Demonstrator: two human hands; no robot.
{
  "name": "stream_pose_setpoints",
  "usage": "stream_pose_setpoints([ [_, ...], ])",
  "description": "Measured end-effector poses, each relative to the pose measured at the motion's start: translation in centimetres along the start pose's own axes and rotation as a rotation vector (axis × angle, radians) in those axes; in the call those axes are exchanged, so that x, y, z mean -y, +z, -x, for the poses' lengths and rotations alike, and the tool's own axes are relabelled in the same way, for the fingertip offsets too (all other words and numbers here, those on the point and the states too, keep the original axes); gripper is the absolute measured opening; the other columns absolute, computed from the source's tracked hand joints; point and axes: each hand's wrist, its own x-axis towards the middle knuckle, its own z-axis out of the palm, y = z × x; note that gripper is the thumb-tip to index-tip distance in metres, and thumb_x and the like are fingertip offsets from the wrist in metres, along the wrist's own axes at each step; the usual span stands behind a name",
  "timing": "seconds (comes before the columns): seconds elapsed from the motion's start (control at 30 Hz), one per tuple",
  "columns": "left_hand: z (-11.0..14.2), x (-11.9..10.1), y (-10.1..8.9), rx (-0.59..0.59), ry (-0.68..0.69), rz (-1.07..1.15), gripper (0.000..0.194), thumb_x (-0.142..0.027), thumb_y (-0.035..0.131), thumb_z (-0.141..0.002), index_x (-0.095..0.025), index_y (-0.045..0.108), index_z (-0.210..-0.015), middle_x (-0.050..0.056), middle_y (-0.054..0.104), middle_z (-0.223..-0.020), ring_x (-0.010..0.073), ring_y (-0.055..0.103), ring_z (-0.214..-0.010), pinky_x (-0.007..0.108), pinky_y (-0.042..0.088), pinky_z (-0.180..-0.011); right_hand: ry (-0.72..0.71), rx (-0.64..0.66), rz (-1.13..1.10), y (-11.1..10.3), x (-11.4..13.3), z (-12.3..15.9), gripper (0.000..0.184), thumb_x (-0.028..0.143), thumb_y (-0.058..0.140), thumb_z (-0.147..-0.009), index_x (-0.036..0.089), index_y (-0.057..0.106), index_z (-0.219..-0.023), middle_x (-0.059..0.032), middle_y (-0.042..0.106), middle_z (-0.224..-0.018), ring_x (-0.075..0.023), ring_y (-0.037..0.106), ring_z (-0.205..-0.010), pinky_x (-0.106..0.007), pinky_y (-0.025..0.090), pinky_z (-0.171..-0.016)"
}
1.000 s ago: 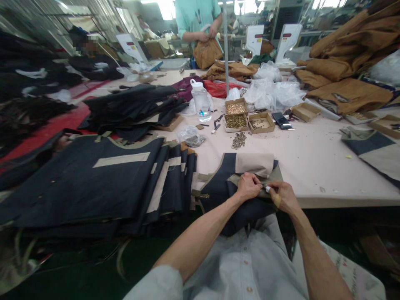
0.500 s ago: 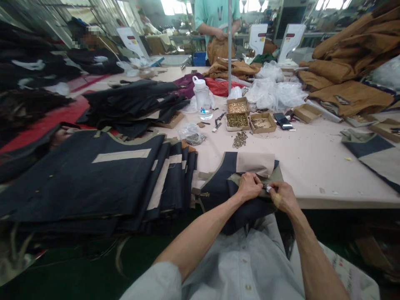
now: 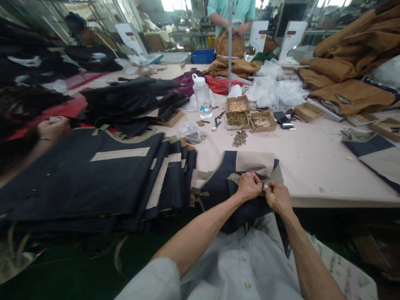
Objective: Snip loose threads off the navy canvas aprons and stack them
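A dark navy apron (image 3: 215, 179) with olive edging and a beige panel lies bunched at the table's front edge, part of it hanging over my lap. My left hand (image 3: 250, 186) is closed in a pinch on the apron's olive edge. Right beside it, my right hand (image 3: 278, 196) is also closed, its fingertips almost touching those of the left. A tan wrap is on its thumb and something white shows at a fingertip. What the right fingers pinch is too small and hidden to name.
A stack of dark aprons (image 3: 125, 179) lies left, with another person's hand (image 3: 54, 128) behind it. Ahead are small boxes of metal fittings (image 3: 236, 119), loose rings (image 3: 240, 138), a water bottle (image 3: 202, 98) and a phone (image 3: 283, 120). A metal pole (image 3: 230, 50) rises behind them.
My right hand has moved slightly left, closer to my left hand, which stays in place. The other person's hand at left has come into clearer view; the person at the back has shifted right.
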Motion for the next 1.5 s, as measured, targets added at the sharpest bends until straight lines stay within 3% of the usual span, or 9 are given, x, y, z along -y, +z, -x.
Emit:
stream_pose_setpoints([
  [0.2,0.4,0.1,0.1,-0.021,0.02,0.022,0.015,-0.018,0.065,-0.076,-0.014,0.078,-0.082,0.01,0.078,-0.08,0.0206,0.071,-0.074,0.03,0.055,-0.075,0.068,-0.092,0.012,0.9,1.4,0.5,0.023,0.027,0.056,-0.088,0.017,0.076,-0.087,-0.0135,0.075,-0.077,-0.0261,0.069,-0.07,-0.034,0.046,-0.067],
  [0.3,0.2,0.6,0.0,0.013,0.031,0.062,0.015,-0.021,0.066,-0.077,-0.014,0.078,-0.083,0.008,0.078,-0.081,0.019,0.071,-0.075,0.027,0.054,-0.072,0.075,-0.081,-0.107,0.5,1.4,0.5,0.028,0.033,0.054,-0.09,0.017,0.076,-0.088,-0.0127,0.075,-0.078,-0.026,0.069,-0.07,-0.034,0.049,-0.068],
  [0.53,-0.7,1.9,-0.1,0.088,0.003,0.141,0.018,-0.025,0.068,-0.078,-0.013,0.08,-0.087,0.007,0.078,-0.079,0.0166,0.07,-0.07,0.024,0.052,-0.064,-0.065,0.13,-0.534,-1.8,0.0,0.4,0.045,0.04,0.065,-0.086,0.016,0.071,-0.124,-0.0088,0.076,-0.094,-0.0212,0.068,-0.073,-0.032,0.054,-0.067],
  [0.67,-0.8,2.2,0.1,0.113,0.011,0.174,0.018,-0.025,0.069,-0.079,-0.013,0.08,-0.087,0.007,0.078,-0.08,0.0168,0.071,-0.073,0.023,0.051,-0.064,-0.169,0.143,-0.515,-2.4,-0.5,-0.7,0.03,0.04,0.063,-0.09,0.021,0.078,-0.107,-0.0079,0.073,-0.095,-0.0204,0.065,-0.077,-0.032,0.052,-0.069],
  [0.9,-0.9,2.5,0.2,0.133,0.017,0.2,0.018,-0.022,0.069,-0.078,-0.012,0.08,-0.088,0.009,0.078,-0.083,0.0164,0.07,-0.073,0.023,0.051,-0.062,-0.176,0.184,-0.526,-1.4,-1.3,-2.4,0.034,0.052,0.065,-0.093,0.021,0.073,-0.084,-0.0071,0.068,-0.087,-0.0187,0.061,-0.069,-0.032,0.052,-0.065],
  [1.2,-1.0,2.6,0.5,0.153,0.001,0.255,0.015,-0.02,0.069,-0.076,-0.013,0.078,-0.086,0.008,0.078,-0.079,0.0172,0.071,-0.071,0.023,0.051,-0.06,-0.294,0.135,-0.573,-1.5,-1.5,-2.6,0.017,0.03,0.069,-0.09,0.021,0.064,-0.076,-0.0067,0.067,-0.097,-0.0183,0.063,-0.076,-0.029,0.047,-0.06],
  [1.5,-0.9,2.2,0.2,0.175,-0.037,0.355,0.013,-0.014,0.069,-0.072,-0.014,0.076,-0.083,0.007,0.078,-0.076,0.0178,0.074,-0.071,0.023,0.055,-0.062,-0.382,0.029,-0.456,-1.7,-0.7,-2.8,0.018,0.022,0.066,-0.083,0.021,0.06,-0.066,-0.0067,0.069,-0.09,-0.0194,0.067,-0.08,-0.03,0.05,-0.068],
])
